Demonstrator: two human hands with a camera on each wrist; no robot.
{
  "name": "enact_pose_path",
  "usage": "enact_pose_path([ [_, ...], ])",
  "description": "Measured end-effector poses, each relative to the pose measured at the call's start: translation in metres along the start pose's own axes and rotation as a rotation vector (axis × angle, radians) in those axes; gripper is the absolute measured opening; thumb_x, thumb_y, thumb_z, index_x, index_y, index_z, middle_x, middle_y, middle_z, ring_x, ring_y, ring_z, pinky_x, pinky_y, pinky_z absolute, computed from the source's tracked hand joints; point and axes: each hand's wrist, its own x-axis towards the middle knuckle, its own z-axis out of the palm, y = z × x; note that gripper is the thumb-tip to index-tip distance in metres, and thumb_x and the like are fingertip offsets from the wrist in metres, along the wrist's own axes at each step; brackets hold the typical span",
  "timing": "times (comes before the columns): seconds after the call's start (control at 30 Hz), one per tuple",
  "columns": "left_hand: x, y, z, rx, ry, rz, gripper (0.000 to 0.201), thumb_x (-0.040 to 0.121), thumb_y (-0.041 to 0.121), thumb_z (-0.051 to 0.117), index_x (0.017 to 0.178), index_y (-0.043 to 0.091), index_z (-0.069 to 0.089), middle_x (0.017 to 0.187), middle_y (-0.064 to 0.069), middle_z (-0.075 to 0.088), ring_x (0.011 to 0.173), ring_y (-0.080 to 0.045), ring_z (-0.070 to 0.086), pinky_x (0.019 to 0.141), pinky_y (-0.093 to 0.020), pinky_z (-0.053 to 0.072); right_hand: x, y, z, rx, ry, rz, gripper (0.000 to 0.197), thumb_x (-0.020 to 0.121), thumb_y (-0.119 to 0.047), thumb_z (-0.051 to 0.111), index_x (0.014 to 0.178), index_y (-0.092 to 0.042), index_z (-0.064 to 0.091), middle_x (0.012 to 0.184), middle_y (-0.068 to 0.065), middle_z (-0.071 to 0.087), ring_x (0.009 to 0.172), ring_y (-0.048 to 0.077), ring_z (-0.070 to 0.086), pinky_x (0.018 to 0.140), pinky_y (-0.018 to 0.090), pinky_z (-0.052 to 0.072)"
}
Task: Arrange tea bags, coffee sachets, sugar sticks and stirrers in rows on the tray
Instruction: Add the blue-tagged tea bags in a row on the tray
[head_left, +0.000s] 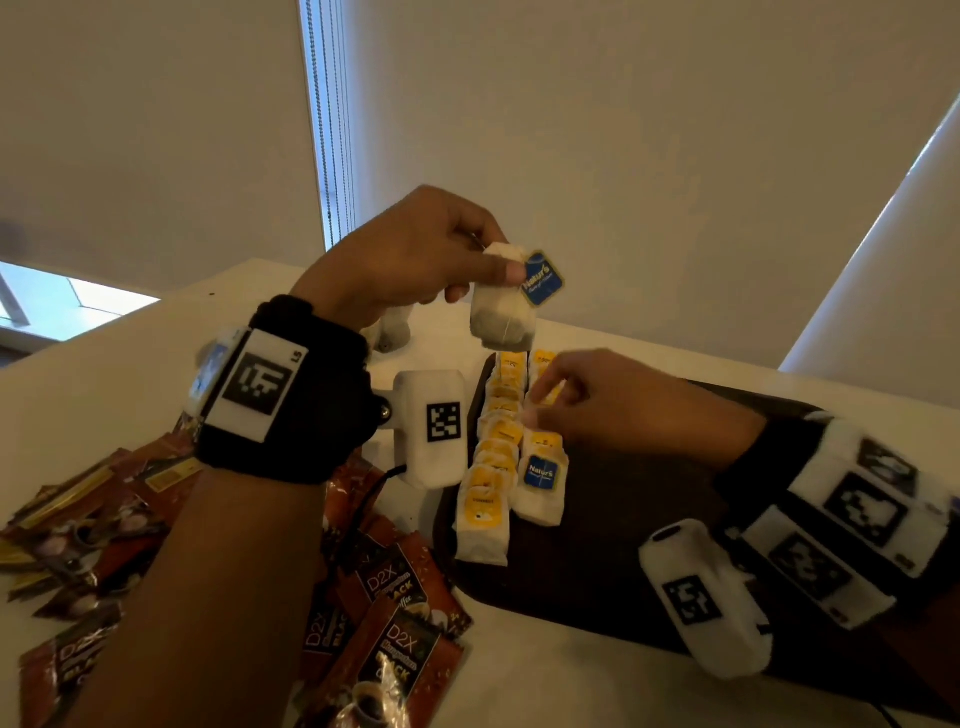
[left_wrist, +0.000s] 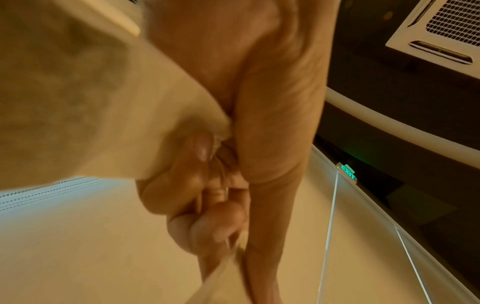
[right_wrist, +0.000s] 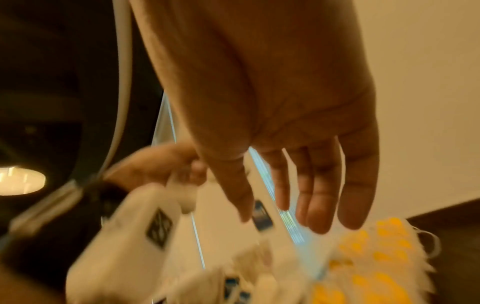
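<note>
My left hand (head_left: 488, 265) is raised over the far end of the tray and pinches a white tea bag (head_left: 501, 306) with a blue tag; the bag hangs free. Close up, thumb and fingers of the left hand (left_wrist: 218, 156) clamp the top of the tea bag (left_wrist: 78, 92). The dark brown tray (head_left: 623, 545) carries a row of yellow-tagged tea bags (head_left: 493, 467) and beside it a second row ending in a blue-tagged tea bag (head_left: 540, 483). My right hand (head_left: 540, 405) reaches low over that second row, fingertips touching it. The right hand (right_wrist: 283, 197) shows straight fingers above the yellow-tagged tea bags (right_wrist: 376, 257).
A loose heap of red and brown coffee sachets (head_left: 389, 618) lies on the white table (head_left: 545, 691) left of the tray, under my left forearm. The right half of the tray is bare. A wall and window blinds (head_left: 332, 130) stand behind the table.
</note>
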Motion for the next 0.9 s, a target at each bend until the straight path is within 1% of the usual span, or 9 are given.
enact_pose_path([
  [0.07, -0.001, 0.0, 0.0, 0.02, -0.053, -0.007, 0.01, 0.081, 0.024, 0.071, 0.082, 0.015, 0.068, 0.055, 0.002, 0.056, 0.045, -0.002, 0.043, 0.04, -0.012, 0.03, -0.006, -0.005, -0.016, 0.235, 0.127, 0.023, 0.04, 0.083, -0.036, 0.066, 0.117, -0.021, 0.051, 0.099, -0.004, 0.058, 0.086, 0.01, 0.061, 0.073, 0.027, 0.054],
  [0.13, -0.001, 0.001, 0.002, 0.038, -0.1, -0.011, 0.011, 0.081, 0.023, 0.071, 0.084, 0.012, 0.068, 0.054, 0.003, 0.056, 0.044, -0.002, 0.043, 0.04, -0.011, 0.031, -0.012, -0.01, -0.025, 0.435, 0.206, -0.005, 0.044, 0.081, -0.037, 0.066, 0.12, -0.023, 0.049, 0.103, -0.002, 0.06, 0.092, 0.012, 0.063, 0.073, 0.029, 0.057],
  [0.2, -0.001, 0.003, 0.004, 0.059, -0.14, -0.009, 0.011, 0.082, 0.021, 0.07, 0.084, 0.01, 0.068, 0.052, 0.005, 0.056, 0.043, -0.002, 0.044, 0.04, -0.01, 0.032, -0.016, -0.015, -0.027, 0.556, 0.292, -0.055, 0.04, 0.082, -0.037, 0.065, 0.118, -0.022, 0.056, 0.104, 0.0, 0.064, 0.095, 0.012, 0.064, 0.074, 0.031, 0.058],
  [0.3, -0.001, 0.005, 0.008, 0.069, -0.19, 0.009, 0.009, 0.082, 0.02, 0.07, 0.082, 0.011, 0.067, 0.053, 0.004, 0.056, 0.043, -0.002, 0.044, 0.041, -0.01, 0.032, -0.017, -0.018, -0.022, 0.662, 0.382, -0.086, 0.025, 0.084, -0.028, 0.066, 0.106, -0.016, 0.065, 0.095, 0.005, 0.069, 0.089, 0.015, 0.067, 0.072, 0.031, 0.058],
  [0.43, -0.003, 0.004, 0.006, 0.033, -0.23, 0.017, 0.014, 0.079, 0.022, 0.072, 0.084, 0.009, 0.068, 0.058, 0.001, 0.059, 0.045, -0.002, 0.043, 0.042, -0.011, 0.032, -0.016, -0.013, -0.017, 0.809, 0.389, -0.052, 0.007, 0.083, -0.016, 0.067, 0.089, -0.012, 0.067, 0.081, 0.004, 0.07, 0.076, 0.013, 0.068, 0.064, 0.023, 0.056],
  [0.53, -0.005, 0.003, 0.002, 0.011, -0.247, 0.016, 0.015, 0.076, 0.024, 0.072, 0.084, 0.012, 0.068, 0.062, 0.001, 0.064, 0.047, -0.002, 0.045, 0.043, -0.013, 0.032, -0.019, -0.006, -0.019, 0.917, 0.339, -0.008, 0.006, 0.084, -0.012, 0.065, 0.089, -0.01, 0.067, 0.08, 0.002, 0.071, 0.074, 0.011, 0.067, 0.064, 0.021, 0.056],
  [0.67, -0.005, 0.004, 0.002, 0.023, -0.267, 0.027, 0.01, 0.079, 0.021, 0.071, 0.086, 0.014, 0.069, 0.066, 0.0, 0.065, 0.05, -0.004, 0.046, 0.044, -0.013, 0.032, -0.022, 0.0, -0.018, 1.007, 0.298, 0.013, 0.006, 0.081, -0.011, 0.066, 0.087, -0.011, 0.067, 0.074, 0.0, 0.07, 0.07, 0.009, 0.066, 0.063, 0.021, 0.056],
  [0.77, -0.004, 0.006, 0.007, 0.038, -0.283, 0.036, 0.009, 0.079, 0.019, 0.072, 0.085, 0.014, 0.069, 0.064, 0.002, 0.064, 0.049, -0.004, 0.045, 0.043, -0.013, 0.032, -0.023, 0.0, -0.016, 1.013, 0.31, 0.019, 0.008, 0.081, -0.01, 0.066, 0.088, -0.013, 0.067, 0.075, 0.0, 0.071, 0.071, 0.009, 0.067, 0.062, 0.021, 0.056],
  [0.9, -0.004, 0.009, 0.01, 0.044, -0.303, 0.039, 0.007, 0.079, 0.019, 0.072, 0.083, 0.015, 0.067, 0.062, 0.003, 0.063, 0.049, -0.003, 0.045, 0.044, -0.013, 0.032, -0.023, -0.001, -0.013, 1.009, 0.359, 0.027, 0.006, 0.081, -0.011, 0.067, 0.085, -0.016, 0.067, 0.085, 0.005, 0.07, 0.078, 0.011, 0.066, 0.061, 0.021, 0.055],
])
